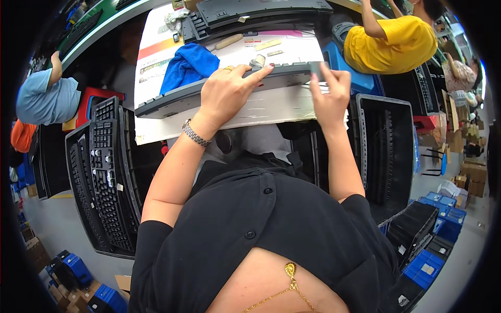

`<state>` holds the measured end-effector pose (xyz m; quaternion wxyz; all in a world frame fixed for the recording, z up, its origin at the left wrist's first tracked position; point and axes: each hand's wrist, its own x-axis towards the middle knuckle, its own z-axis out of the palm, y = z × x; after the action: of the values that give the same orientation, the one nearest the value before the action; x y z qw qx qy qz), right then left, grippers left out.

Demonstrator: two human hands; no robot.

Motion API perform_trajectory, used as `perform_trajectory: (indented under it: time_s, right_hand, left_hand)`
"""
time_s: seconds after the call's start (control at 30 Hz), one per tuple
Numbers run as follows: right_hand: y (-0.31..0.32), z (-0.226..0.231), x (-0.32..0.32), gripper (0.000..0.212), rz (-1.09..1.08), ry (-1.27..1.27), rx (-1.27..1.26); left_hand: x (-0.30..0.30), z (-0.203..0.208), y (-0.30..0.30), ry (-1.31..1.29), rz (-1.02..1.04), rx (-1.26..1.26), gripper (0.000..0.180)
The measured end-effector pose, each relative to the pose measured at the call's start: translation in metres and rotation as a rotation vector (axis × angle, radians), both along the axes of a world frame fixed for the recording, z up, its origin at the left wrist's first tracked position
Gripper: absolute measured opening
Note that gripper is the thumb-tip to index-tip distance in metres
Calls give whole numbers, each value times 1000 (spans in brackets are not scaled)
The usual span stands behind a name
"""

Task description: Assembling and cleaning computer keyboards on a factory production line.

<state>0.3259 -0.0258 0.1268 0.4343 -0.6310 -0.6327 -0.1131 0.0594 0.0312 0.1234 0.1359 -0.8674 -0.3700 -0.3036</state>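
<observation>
A dark keyboard (175, 101) is tipped up along the near side of a white-covered tabletop (292, 107), its long narrow side toward the wearer and a row of raised keys showing along its upper edge. The left hand (225, 95) is half curled over the middle of it, gripping that edge, its index finger stretched along the top toward the right. The right hand (332, 95) is bent inward at the keyboard's right end, thumb and forefinger drawn close together; they appear to pinch a small grey-green piece (315, 68), though motion blur hides what it is.

Just beyond the keyboard, a crumpled blue cloth (192, 63) lies left of the left hand. Farther back are a wooden handle (228, 41), pale flat strips (268, 45) and, at the far edge, a second dark keyboard (261, 11).

On the wearer's left, a black crate (127, 156) holds several keyboards (107, 161) standing on edge; another black crate (399, 151) stands on the right. Beyond these sit a person in yellow (396, 44) to the right and a person in light blue (49, 101) to the left.
</observation>
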Motion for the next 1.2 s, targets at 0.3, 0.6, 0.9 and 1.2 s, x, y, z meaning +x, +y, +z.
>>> perform_trajectory:
  time_s: [0.3,0.6,0.9,1.2]
  right_hand:
    - [-2,3,-11,34,7,-54,-14]
    - [-9,-2,-36,35,107,-110,30]
    - [-6,0,-29,37,76,-53,-15]
    - [-3,0,-15,37,-35,-121,5]
  left_hand:
    - [1,1,-3,-5,0,1,43]
    - [2,2,-5,-1,0,-4,41]
    - [1,3,-7,-9,11,-4,39]
    - [2,3,-8,-6,12,-13,37]
